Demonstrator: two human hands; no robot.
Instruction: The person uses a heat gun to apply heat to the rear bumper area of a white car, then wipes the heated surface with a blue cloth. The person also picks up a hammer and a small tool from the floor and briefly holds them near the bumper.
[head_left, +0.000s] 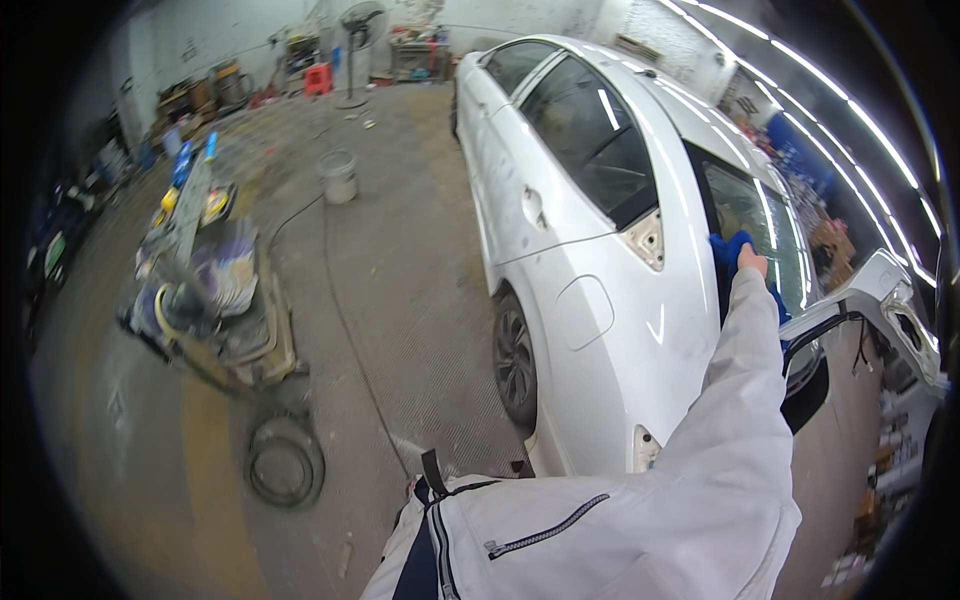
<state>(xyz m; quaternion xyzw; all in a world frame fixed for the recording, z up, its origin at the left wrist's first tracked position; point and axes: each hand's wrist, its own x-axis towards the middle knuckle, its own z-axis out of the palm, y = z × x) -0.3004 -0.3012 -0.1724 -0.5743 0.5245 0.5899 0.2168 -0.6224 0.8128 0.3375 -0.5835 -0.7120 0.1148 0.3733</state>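
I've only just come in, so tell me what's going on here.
A person in a light jacket has the right hand closed on a blue cloth, at the left edge of the rear window of a white car. The left hand is out of view. On the floor by the car's left side stands a bucket, and a coiled hose lies there too.

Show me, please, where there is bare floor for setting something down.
Bare floor lies between the black cable and the white car, and left of the coiled hose. The cart is crowded, and clutter lines the back wall.
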